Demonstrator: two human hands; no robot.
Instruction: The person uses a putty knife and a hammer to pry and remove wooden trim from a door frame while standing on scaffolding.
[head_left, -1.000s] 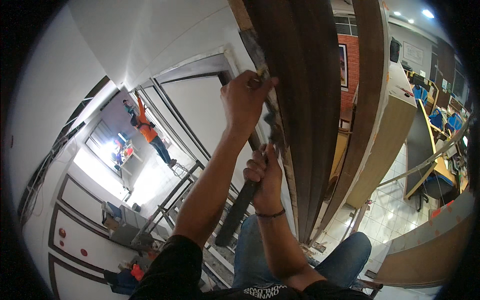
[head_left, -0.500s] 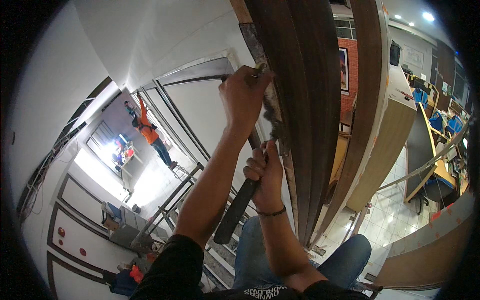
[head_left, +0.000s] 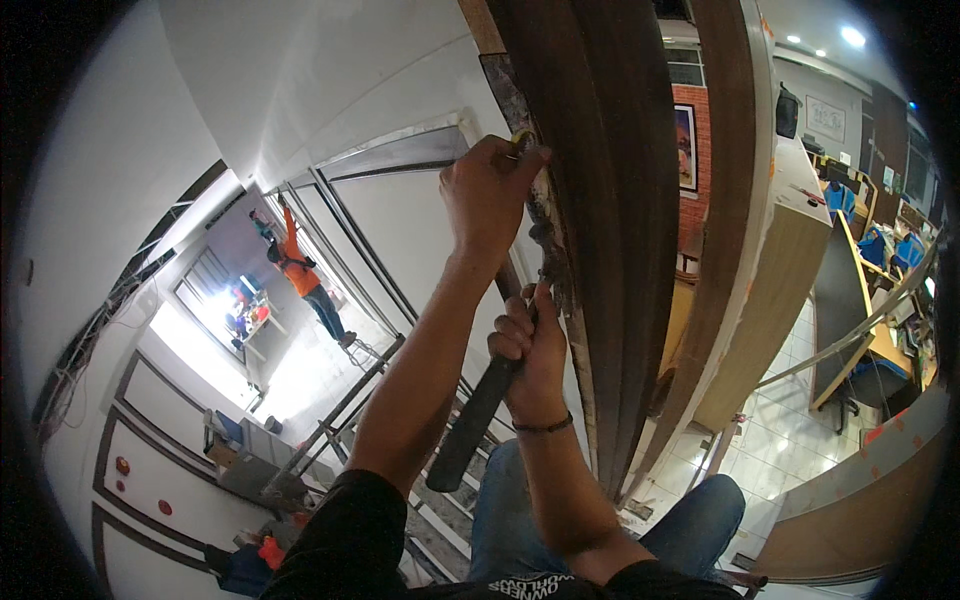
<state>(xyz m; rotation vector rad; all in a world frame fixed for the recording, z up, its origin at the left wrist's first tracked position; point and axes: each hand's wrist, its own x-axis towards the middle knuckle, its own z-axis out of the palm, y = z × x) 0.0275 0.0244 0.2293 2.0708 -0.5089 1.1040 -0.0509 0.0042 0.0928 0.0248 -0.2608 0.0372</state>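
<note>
My left hand [head_left: 487, 195] is closed in a pinch against the edge of a dark brown wood panel [head_left: 610, 200]. Between its thumb and fingers shows a small yellowish thing [head_left: 522, 140], mostly hidden by the fingers. Lower down, my right hand [head_left: 530, 345] is wrapped round a hammer [head_left: 470, 430]. The hammer's black grip slants down to the left, and its dark metal end lies near the panel's rough edge strip [head_left: 512, 90], below my left hand.
A metal scaffold or ladder frame [head_left: 335, 425] stands below left. Further off, a person in an orange top [head_left: 297, 268] reaches up at a wall frame. Desks and blue chairs [head_left: 872, 245] stand to the right, beyond a pale wood counter [head_left: 765, 310].
Both hands keep nearly the same place and grip. The view has shifted slightly, and the person in orange appears a little changed in pose.
</note>
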